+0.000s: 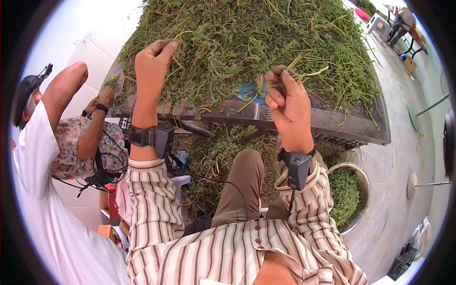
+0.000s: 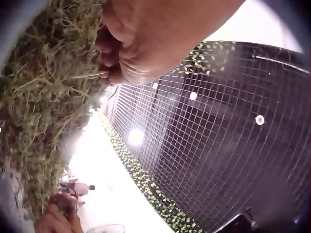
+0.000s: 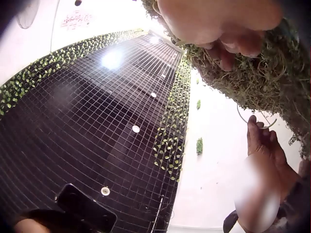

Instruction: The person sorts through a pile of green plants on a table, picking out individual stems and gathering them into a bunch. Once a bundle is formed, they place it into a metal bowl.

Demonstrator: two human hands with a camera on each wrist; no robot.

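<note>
My left hand (image 1: pixel 154 61) is raised over the heap of green stems (image 1: pixel 237 38), thumb and finger pinching a thin green stem (image 1: pixel 186 33). In the left wrist view, a pale stem (image 2: pixel 87 76) reaches the fingertips of this hand (image 2: pixel 155 39). Over the heap's near edge, my right hand (image 1: pixel 290 97) has its palm turned up and curled fingers, gripping a few stems (image 1: pixel 316 72) between thumb and fingers. The right wrist view shows that hand (image 3: pixel 223 22) from below against the greens, its held stems hidden there.
The dark table's front edge (image 1: pixel 342 130) runs below the heap. More greens lie beneath it, and a round tub (image 1: pixel 365 190) of greens stands at right. A blue piece (image 1: pixel 249 92) lies by my right hand. Another person (image 1: pixel 42 156) works at the left.
</note>
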